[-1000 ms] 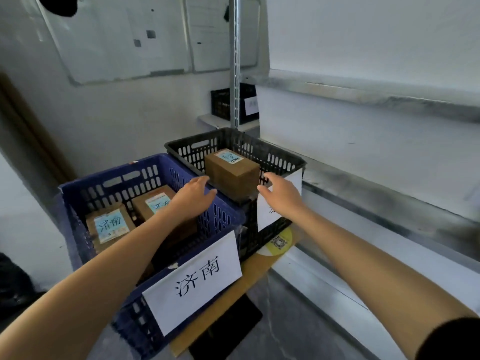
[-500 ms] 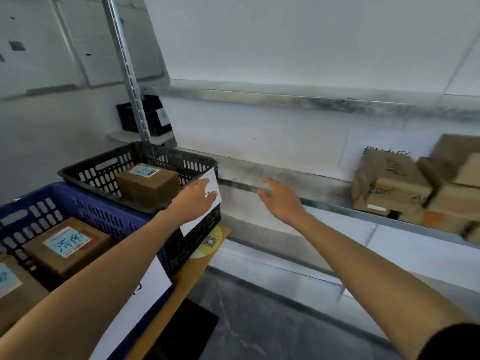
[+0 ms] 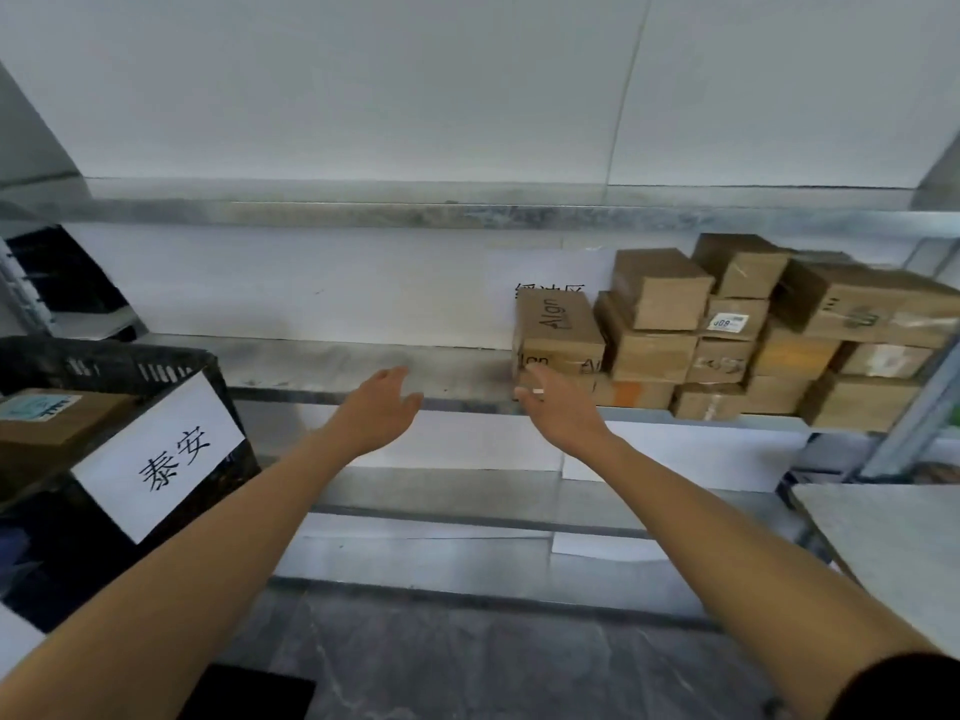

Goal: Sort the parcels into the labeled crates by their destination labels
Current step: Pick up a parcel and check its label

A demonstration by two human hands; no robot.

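The long metal shelf (image 3: 337, 363) now fills the view. A second ago the two crates did, so the person has turned right, away from the drop-off and toward the supply.

At the right end of the shelf sits the stack of cardboard parcels (image 3: 727, 345), piled several high against the wall, with many still unsorted.

The black crate (image 3: 119, 363) has slid to the near left edge. Its paper label (image 3: 161, 454) reads 泰安, and the blue crate is out of sight.

The brown parcel (image 3: 52, 428) that both hands flanked a second ago lies inside the black crate, untouched. That delivery looks finished.

The parcel printed "Align" (image 3: 561, 324) stands at the left edge of the stack, nearest the hands.

The right hand (image 3: 561, 407) has come across, released and empty. Its fingers reach just below that parcel, in front of the stack's bottom row. Whether they touch cardboard cannot be told.

The left hand (image 3: 382, 407) trails over the bare shelf, also released and holding nothing.

The next pick-up appears to be starting. No destination label on the stack's parcels can be read.
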